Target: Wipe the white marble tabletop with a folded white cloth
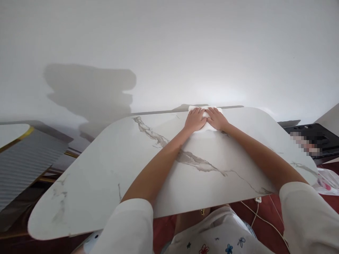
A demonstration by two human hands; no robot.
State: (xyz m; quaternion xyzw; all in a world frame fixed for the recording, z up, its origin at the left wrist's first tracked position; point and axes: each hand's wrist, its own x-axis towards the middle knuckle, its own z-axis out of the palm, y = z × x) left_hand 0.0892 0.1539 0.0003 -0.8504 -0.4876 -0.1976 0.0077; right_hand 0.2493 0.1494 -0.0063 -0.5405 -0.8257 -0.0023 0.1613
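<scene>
Both arms stretch forward over a white marble-patterned table. A folded white cloth lies at the table's far edge, close to the wall. My left hand rests flat on the left part of the cloth, its fingers stretched toward the wall. On the right part, my right hand lies flat too, fingers extended. The two hands almost meet at the thumbs. Much of the cloth is hidden beneath them, and its top edge shows behind the fingertips.
A white wall rises right behind the table. At left stands a grey ribbed cabinet with gold trim. To the right are a black case-like object and a clear plastic bag. White cables lie on the red floor.
</scene>
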